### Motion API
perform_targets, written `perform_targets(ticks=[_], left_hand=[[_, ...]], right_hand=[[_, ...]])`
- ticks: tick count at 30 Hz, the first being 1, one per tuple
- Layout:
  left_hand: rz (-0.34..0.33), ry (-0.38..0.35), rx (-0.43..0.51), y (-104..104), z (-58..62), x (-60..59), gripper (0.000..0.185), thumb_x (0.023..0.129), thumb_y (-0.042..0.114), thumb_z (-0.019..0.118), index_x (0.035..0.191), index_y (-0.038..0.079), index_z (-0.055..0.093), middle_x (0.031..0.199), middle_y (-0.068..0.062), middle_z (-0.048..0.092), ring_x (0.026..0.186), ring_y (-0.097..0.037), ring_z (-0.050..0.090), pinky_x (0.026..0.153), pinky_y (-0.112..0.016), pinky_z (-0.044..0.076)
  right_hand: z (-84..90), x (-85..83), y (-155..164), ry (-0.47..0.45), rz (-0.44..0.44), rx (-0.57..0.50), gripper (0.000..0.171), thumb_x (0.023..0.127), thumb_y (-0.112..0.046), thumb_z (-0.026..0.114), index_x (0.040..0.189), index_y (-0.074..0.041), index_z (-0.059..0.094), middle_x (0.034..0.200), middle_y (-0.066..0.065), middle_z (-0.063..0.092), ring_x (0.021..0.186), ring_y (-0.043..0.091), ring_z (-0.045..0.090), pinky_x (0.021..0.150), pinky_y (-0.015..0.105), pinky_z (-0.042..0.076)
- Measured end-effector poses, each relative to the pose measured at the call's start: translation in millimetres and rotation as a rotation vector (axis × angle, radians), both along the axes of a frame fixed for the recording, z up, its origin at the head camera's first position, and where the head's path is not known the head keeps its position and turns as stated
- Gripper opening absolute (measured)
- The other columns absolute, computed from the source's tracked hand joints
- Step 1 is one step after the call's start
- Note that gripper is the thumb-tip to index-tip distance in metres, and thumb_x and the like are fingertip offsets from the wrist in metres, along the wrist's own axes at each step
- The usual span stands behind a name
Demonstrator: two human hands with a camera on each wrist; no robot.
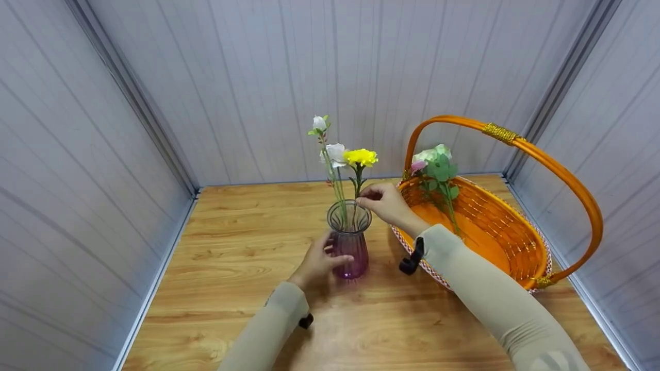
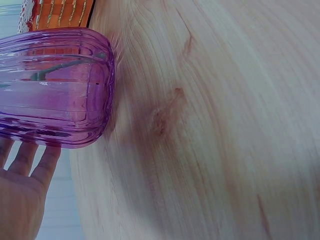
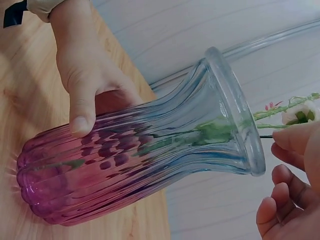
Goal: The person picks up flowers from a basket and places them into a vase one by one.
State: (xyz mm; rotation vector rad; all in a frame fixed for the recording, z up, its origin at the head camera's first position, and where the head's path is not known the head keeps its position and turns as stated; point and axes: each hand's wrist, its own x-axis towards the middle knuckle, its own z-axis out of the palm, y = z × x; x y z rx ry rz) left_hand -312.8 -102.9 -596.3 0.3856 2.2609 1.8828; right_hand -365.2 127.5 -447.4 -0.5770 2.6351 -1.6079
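A ribbed glass vase [image 1: 351, 247], clear at the rim and purple below, stands upright on the wooden table. My left hand [image 1: 320, 262] holds its side, thumb across the front and fingers behind; in the left wrist view those fingers [image 2: 46, 165] lie against the glass. Just above the rim my right hand [image 1: 384, 202] pinches the thin stem of a yellow flower [image 1: 361, 157], whose lower end is inside the vase. Beside it, a white flower [image 1: 336, 154] and a taller stem with a white bud [image 1: 319, 123] stand in the vase. Green stems show through the glass in the right wrist view.
To the right sits an orange woven basket [image 1: 521, 242] with a tall arched handle [image 1: 562, 170]; my right forearm passes over its near rim. Pale green-white and pink flowers [image 1: 433, 157] with green leaves lean inside it. Light panel walls [image 1: 247, 93] enclose the table [image 1: 232, 257].
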Motion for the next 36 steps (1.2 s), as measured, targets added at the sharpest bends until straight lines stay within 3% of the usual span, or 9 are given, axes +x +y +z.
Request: perform_targets(ticks=[5, 14, 26, 36], left_hand=[[0.001, -0.006, -0.005, 0.6, -0.9, -0.9, 0.078, 0.089, 0.023, 0.092, 0.156, 0.014, 0.053, 0.15, -0.013, 0.062, 0.142, -0.038, 0.058, 0.119, -0.054, 0.053], [-0.007, 0.0, -0.027, -0.3, 1.6, -1.6, 0.082, 0.089, 0.028, 0.092, 0.159, 0.018, 0.051, 0.152, -0.014, 0.06, 0.142, -0.039, 0.058, 0.118, -0.053, 0.054], [-0.006, -0.011, 0.003, -1.4, 0.0, -1.8, 0.081, 0.088, 0.025, 0.093, 0.157, 0.015, 0.052, 0.151, -0.013, 0.061, 0.142, -0.036, 0.058, 0.119, -0.052, 0.053], [-0.004, -0.033, -0.009, -1.2, 1.0, 1.5, 0.087, 0.088, 0.032, 0.092, 0.162, 0.021, 0.047, 0.157, -0.011, 0.058, 0.145, -0.037, 0.055, 0.122, -0.057, 0.05]], right_hand=[[-6.0, 0.4, 6.3, -0.047, -0.041, -0.052, 0.021, 0.098, -0.011, 0.079, 0.111, 0.005, 0.08, 0.103, 0.016, 0.08, 0.084, 0.009, 0.064, 0.076, 0.019, 0.054], [-10.5, 2.2, 26.1, -0.079, -0.11, -0.099, 0.019, 0.096, -0.01, 0.082, 0.106, 0.006, 0.079, 0.088, -0.003, 0.075, 0.079, 0.007, 0.063, 0.072, 0.016, 0.053], [-11.7, 3.4, 59.8, -0.083, -0.146, -0.073, 0.024, 0.098, -0.013, 0.082, 0.11, 0.007, 0.077, 0.092, -0.002, 0.074, 0.082, 0.009, 0.062, 0.072, 0.016, 0.053], [-12.5, 5.8, 84.2, -0.109, -0.175, -0.085, 0.028, 0.098, -0.013, 0.082, 0.113, 0.009, 0.076, 0.092, -0.006, 0.073, 0.083, 0.007, 0.062, 0.074, 0.015, 0.056]])
